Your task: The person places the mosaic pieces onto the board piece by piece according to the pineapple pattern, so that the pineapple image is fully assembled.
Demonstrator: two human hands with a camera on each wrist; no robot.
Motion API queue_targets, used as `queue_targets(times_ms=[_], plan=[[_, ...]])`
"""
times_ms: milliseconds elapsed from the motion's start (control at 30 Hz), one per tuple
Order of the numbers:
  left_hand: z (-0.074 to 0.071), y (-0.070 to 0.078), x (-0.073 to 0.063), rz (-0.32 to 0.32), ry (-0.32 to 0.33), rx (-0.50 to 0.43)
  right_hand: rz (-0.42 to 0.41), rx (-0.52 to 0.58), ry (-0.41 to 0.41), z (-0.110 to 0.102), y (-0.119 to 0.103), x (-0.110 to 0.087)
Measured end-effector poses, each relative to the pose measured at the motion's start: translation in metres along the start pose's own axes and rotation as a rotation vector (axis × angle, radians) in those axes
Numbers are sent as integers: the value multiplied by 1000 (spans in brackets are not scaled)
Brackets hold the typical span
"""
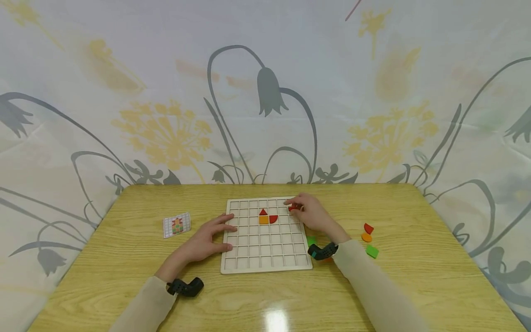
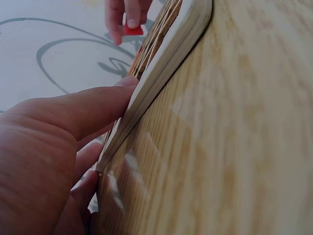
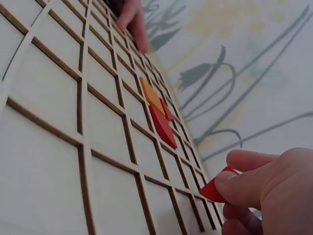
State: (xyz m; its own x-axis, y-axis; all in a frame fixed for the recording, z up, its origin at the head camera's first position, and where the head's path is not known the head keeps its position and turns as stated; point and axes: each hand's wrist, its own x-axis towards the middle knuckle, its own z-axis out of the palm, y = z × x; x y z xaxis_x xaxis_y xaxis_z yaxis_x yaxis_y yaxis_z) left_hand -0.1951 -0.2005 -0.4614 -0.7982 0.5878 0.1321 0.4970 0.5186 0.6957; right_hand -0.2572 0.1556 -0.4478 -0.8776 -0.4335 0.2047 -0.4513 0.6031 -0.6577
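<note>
A pale wooden grid board [image 1: 265, 264] lies flat on the table. My left hand [image 1: 203, 240] rests at its left edge, fingers spread, with the thumb and fingertips touching the rim. Over the board's upper right squares, my right hand [image 1: 314, 215] pinches a small red piece [image 3: 212, 192] between thumb and fingers. One pointed corner of that piece sticks out; the fingers hide its full outline. Set in grid squares are an orange square [image 1: 263, 221], a red triangle [image 1: 263, 212] above it and a red quarter circle [image 1: 273, 219] on its right.
Left of the board lies a card [image 1: 177, 225] with a coloured pattern on a grid. To the right are a red piece [image 1: 368, 228], an orange round piece [image 1: 366, 237] and a green square [image 1: 372, 251]. Another green piece [image 1: 311, 240] shows beside the board, near my right wrist.
</note>
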Motion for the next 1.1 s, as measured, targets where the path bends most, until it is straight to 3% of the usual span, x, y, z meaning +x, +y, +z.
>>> queue_targets(times_ms=[333,567,800,1100], plan=[[0,-1,-1,15,11,7,29,136,-54,30,-27,14],[0,0,-1,17,11,5,42,185,-9,49,-43,22],[1,0,0,20,17,5,57,187,20,68,-47,25],[1,-1,1,21,17,-4,78,152,43,74,-48,25]])
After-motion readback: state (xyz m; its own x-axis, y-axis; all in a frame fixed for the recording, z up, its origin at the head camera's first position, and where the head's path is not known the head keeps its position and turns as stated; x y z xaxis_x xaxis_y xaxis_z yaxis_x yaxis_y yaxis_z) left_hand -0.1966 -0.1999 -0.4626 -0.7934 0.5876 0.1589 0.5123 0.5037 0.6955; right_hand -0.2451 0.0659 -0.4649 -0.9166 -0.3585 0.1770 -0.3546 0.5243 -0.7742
